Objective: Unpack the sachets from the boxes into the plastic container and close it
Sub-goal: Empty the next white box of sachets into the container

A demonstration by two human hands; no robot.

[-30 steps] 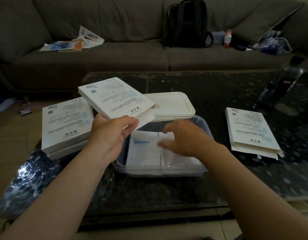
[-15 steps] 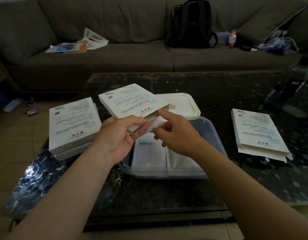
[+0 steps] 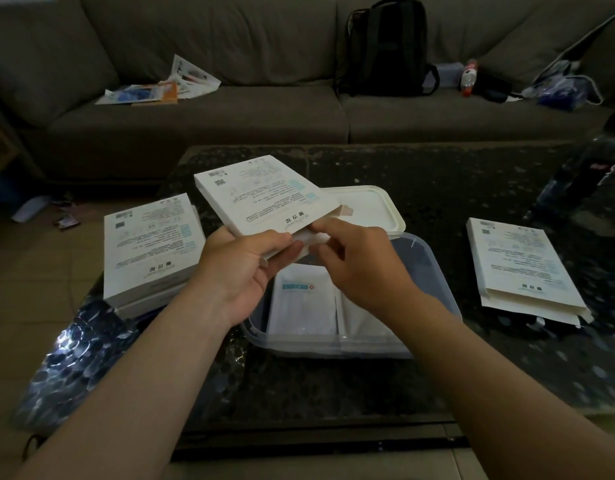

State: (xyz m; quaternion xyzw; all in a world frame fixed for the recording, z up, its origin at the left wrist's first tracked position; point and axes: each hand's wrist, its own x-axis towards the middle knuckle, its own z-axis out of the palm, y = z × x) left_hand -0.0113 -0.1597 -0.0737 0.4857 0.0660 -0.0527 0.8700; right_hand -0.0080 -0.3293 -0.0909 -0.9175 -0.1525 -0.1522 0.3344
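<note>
Left grip: the left hand [image 3: 243, 268] clasps the held box [image 3: 261, 195] at its open end, with the thumb on the printed face and the fingers underneath.
Right grip: the right hand [image 3: 361, 265] pinches the sachet [image 3: 313, 239] where it protrudes from the box mouth, touching distance from the left thumb.
Task item location: the sachet is mostly inside the held box. Both hang above the plastic container [image 3: 434, 268].
Done: packed sachets [image 3: 301, 303] lie flat in two side-by-side piles directly below the grip. The opened box [image 3: 520, 265], well right of the grip, is probably emptied.
Remaining: the held box's contents, the stacked boxes [image 3: 150, 247] left of the grip (flaps not seen open), and fitting the lid [image 3: 368, 206], which lies off the container just beyond the grip.
Boxes: thin white card, flat, rectangular, matte, printed.
Sachets: flat white pouches that look smooth and are likely to slide.
Container: translucent plastic with rounded corners.
Lid: opaque cream with a raised rim.
Table [image 3: 333, 386]: dark, speckled, glossy.
</note>
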